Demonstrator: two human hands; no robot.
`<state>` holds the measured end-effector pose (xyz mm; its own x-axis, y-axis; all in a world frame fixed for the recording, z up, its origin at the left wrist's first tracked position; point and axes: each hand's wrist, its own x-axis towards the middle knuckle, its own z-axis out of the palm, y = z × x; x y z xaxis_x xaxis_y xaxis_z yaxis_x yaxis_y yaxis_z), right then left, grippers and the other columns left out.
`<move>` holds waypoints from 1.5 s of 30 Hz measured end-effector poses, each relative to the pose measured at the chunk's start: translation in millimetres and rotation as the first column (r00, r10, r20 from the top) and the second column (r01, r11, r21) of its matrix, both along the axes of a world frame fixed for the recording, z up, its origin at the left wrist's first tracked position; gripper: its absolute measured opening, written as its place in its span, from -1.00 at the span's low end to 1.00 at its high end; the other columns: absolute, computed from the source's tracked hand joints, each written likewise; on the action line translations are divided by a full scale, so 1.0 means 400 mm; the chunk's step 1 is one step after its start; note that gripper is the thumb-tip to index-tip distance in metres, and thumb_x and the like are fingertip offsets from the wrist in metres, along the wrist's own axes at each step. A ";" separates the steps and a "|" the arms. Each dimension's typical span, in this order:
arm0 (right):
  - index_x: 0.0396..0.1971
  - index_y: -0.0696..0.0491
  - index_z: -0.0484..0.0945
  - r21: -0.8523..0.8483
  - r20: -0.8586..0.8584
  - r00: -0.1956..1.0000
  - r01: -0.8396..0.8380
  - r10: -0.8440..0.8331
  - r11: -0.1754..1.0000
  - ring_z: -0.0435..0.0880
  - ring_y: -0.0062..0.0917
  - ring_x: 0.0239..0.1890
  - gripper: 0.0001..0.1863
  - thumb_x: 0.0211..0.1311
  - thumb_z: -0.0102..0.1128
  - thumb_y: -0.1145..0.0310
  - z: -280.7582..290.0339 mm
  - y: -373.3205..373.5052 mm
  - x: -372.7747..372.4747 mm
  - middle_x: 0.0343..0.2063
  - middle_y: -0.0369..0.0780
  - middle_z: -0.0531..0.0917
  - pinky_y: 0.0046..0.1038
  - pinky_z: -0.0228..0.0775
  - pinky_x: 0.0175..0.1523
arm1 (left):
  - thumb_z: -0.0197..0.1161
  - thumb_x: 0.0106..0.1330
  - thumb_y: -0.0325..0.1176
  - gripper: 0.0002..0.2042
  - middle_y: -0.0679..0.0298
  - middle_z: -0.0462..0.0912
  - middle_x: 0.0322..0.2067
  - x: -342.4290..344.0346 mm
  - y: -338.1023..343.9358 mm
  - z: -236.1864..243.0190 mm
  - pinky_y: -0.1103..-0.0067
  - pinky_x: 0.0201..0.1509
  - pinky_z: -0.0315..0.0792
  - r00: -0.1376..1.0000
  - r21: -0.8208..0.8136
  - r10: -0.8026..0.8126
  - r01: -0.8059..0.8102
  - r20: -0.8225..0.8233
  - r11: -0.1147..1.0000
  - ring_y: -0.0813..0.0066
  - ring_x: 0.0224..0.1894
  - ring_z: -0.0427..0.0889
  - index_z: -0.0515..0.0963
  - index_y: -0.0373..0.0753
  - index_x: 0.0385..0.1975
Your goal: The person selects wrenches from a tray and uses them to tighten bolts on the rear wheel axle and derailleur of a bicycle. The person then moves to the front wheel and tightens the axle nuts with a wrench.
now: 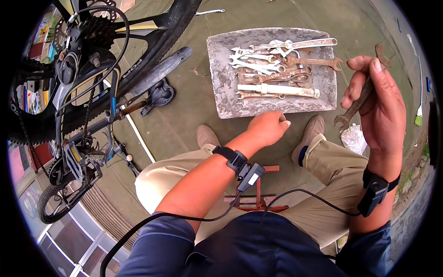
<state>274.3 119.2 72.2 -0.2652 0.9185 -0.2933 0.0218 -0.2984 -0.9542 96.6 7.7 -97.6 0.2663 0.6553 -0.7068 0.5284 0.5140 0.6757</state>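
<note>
My right hand [383,106] holds a rusty double open-end wrench [361,99] up at the right, the thumb laid along it. Both jaws stick out past the fingers. Over the near edge of a worn grey metal tray [226,104] is my left hand [268,128], its fingers curled in. Nothing sticks out of that hand, though its palm is hidden. Inside the tray lie several worn wrenches: an adjustable wrench [314,43] at the far side, a brown open-end wrench [318,62] jutting past the right rim, and a pale, thick bar-like tool [281,89] nearer me.
A bicycle [87,87] fills the left side, with its saddle [159,94] down by the green ground sheet [189,111]. Beyond the tray lies another wrench [210,12]. A crumpled clear bag [354,138] is beside my right foot. A green-tipped brush [418,115] lies far right.
</note>
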 end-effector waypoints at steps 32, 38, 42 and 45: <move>0.34 0.32 0.26 -0.102 -0.454 0.890 -0.108 0.050 0.989 0.55 -0.47 -0.66 -0.12 0.54 -0.50 -0.25 -0.047 0.120 0.165 -0.48 0.03 0.64 -0.62 0.41 -0.57 | 0.27 0.28 -0.18 -0.58 -0.04 0.71 -0.06 -0.189 0.113 -0.430 0.38 0.12 0.47 0.721 -0.083 0.546 -0.632 -0.425 0.770 0.11 0.04 0.68 0.61 -0.35 0.03; 0.34 0.36 0.21 -0.133 -0.365 0.931 -0.030 -0.021 0.991 0.49 -0.53 -0.66 -0.21 0.57 -0.43 -0.12 -0.062 0.120 0.164 -0.45 -0.04 0.59 -0.65 0.38 -0.60 | 0.36 0.33 -0.13 -0.66 0.26 0.70 -0.34 -0.206 0.161 -0.325 0.66 -0.46 0.33 0.899 -0.383 0.428 -0.429 -0.093 0.818 0.69 -0.51 0.47 0.62 -0.32 -0.15; 0.32 0.45 0.15 -0.084 -0.082 0.994 0.062 -0.069 0.994 0.35 -0.63 -0.69 -0.36 0.62 -0.32 0.11 -0.023 0.102 0.164 -0.49 -0.17 0.46 -0.71 0.32 -0.66 | 0.37 0.34 -0.23 -0.80 0.35 0.69 -0.38 -0.230 0.206 -0.300 0.73 -0.51 0.24 0.832 -0.409 0.542 -0.457 0.118 0.790 0.75 -0.53 0.40 0.60 -0.22 -0.23; 0.32 0.44 0.15 -0.147 -0.194 0.976 0.074 -0.102 0.986 0.35 -0.63 -0.70 -0.36 0.62 -0.32 0.10 -0.045 0.102 0.159 -0.49 -0.17 0.46 -0.72 0.32 -0.67 | 0.40 0.32 -0.25 -0.80 0.42 0.63 -0.40 -0.222 0.228 -0.299 0.73 -0.50 0.26 0.809 -0.362 0.561 -0.476 0.176 0.801 0.74 -0.53 0.40 0.61 -0.22 -0.24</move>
